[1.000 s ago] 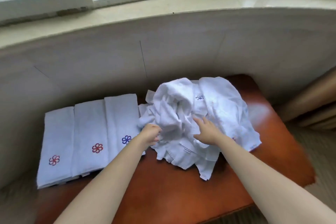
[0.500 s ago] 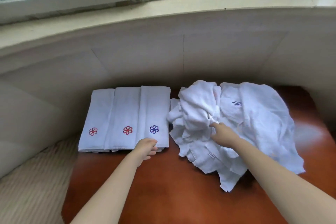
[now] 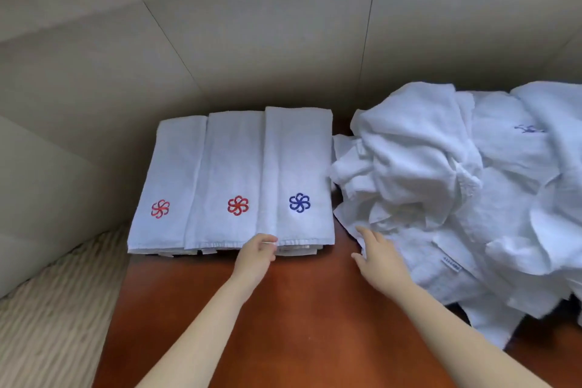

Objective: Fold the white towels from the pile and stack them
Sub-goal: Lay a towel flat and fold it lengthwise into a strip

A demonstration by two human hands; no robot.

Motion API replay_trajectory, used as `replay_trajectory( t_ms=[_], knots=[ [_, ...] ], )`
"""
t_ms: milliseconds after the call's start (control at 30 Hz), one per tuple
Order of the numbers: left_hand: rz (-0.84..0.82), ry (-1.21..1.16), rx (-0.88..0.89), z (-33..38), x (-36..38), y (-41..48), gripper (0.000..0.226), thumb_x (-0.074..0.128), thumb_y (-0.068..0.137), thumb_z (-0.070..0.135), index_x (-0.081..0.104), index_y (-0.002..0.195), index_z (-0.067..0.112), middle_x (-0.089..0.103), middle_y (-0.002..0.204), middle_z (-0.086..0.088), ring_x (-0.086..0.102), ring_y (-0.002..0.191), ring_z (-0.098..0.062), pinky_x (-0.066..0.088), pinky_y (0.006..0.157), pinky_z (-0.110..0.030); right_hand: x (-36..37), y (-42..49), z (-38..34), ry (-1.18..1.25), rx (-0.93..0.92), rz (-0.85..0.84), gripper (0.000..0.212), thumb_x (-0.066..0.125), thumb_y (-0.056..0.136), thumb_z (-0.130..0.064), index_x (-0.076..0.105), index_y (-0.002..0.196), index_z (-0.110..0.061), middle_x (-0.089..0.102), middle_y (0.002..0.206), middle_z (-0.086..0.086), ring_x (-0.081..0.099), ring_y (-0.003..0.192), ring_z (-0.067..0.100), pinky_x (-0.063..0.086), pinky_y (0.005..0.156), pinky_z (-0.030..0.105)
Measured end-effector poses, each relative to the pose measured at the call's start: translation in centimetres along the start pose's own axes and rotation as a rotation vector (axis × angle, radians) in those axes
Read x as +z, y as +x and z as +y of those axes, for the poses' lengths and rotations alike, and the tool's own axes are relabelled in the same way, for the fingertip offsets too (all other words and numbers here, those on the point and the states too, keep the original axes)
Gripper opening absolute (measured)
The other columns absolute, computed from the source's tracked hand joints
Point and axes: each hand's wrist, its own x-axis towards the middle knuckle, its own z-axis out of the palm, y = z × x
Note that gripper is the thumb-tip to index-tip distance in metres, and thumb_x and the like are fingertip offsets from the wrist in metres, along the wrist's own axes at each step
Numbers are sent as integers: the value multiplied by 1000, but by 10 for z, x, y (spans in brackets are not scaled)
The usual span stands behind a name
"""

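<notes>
White folded towels (image 3: 233,179) lie in three strips side by side on the reddish-brown worktop (image 3: 302,309), two with a red flower mark and one with a blue. The left hand (image 3: 256,253) is at their near edge, its fingers (image 3: 267,242) curled and pinching the hem between the middle and right strips. To the right of these fingers, the right hand (image 3: 379,257) is open and spread, touching the near-left edge of the loose pile (image 3: 441,186) of crumpled white towels.
</notes>
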Motion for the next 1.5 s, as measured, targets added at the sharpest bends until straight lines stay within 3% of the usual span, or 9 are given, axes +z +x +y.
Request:
replay_trajectory(
  t_ms=[267, 500, 600, 700, 833, 967, 1067, 1167, 1500],
  knots=[
    [105, -113, 240, -8, 25, 36, 27, 43, 91, 7, 60, 83, 25, 66, 86, 2, 61, 55, 4, 50, 59, -16, 45, -5, 0, 94, -68, 337, 51, 55, 94, -28, 39, 140, -11, 50, 128, 7, 46, 117, 26, 38, 97, 33],
    [-12, -107, 555, 41, 67, 61, 29, 46, 92, 6, 59, 86, 31, 64, 91, 12, 63, 82, -6, 49, 70, -20, 29, 41, -17, 37, -280, 805, 49, 70, 77, 1, 56, 124, 4, 58, 120, 23, 53, 110, 44, 42, 95, 48],
    [56, 10, 727, 63, 71, 88, 25, 46, 93, 10, 58, 93, 31, 61, 95, 15, 58, 86, -4, 44, 62, -17, 0, 74, -8, -217, -292, 1019, 62, 62, 71, 8, 53, 131, -7, 46, 136, 26, 30, 129, 40, 24, 107, 52],
    [135, 59, 853, 81, 66, 121, 22, 42, 96, 12, 57, 105, 25, 60, 108, 4, 59, 99, -15, 47, 75, -20, -37, 100, 7, -427, -172, 979, 70, 59, 82, -11, 31, 145, -20, 36, 143, 19, 18, 135, 35, -6, 112, 45],
    [148, 55, 965, 98, 82, 145, 23, 43, 95, 9, 57, 110, 20, 61, 109, -3, 60, 100, -23, 50, 86, -35, -63, 113, 12, -538, -66, 932, 33, 58, 89, -27, 47, 114, -9, 58, 108, 18, 50, 104, 37, 34, 83, 42],
    [-53, -25, 1070, 93, 115, 136, 53, 52, 88, 7, 43, 134, 32, 56, 108, 2, 58, 92, -16, 51, 70, -19, -61, 111, 17, -245, -243, 1048, 17, 47, 91, -13, 49, 75, -7, 54, 79, 11, 47, 75, 29, 25, 52, 34],
    [-142, 20, 1183, 85, 125, 113, 88, 60, 80, 4, 19, 143, 51, 48, 119, 1, 51, 106, -7, 49, 74, -11, -57, 92, 15, 199, -402, 1000, 23, 47, 91, -12, 53, 71, -3, 47, 68, 7, 43, 69, 20, 32, 57, 34],
    [-102, 78, 1189, 73, 114, 75, 77, 61, 85, 13, 24, 144, 45, 58, 108, -8, 59, 97, -18, 52, 80, -24, -47, 50, 5, 577, -531, 823, 27, 48, 92, -9, 50, 66, -15, 45, 65, -1, 42, 63, 11, 35, 57, 27],
    [-158, -15, 1083, -45, 88, -56, 36, 58, 90, 14, 42, 118, 30, 67, 100, -5, 66, 71, -12, 46, 53, -14, 26, -118, -14, 540, -549, 624, 21, 55, 93, -15, 61, 76, -5, 51, 74, 4, 48, 74, 16, 40, 67, 29]
  ],
)
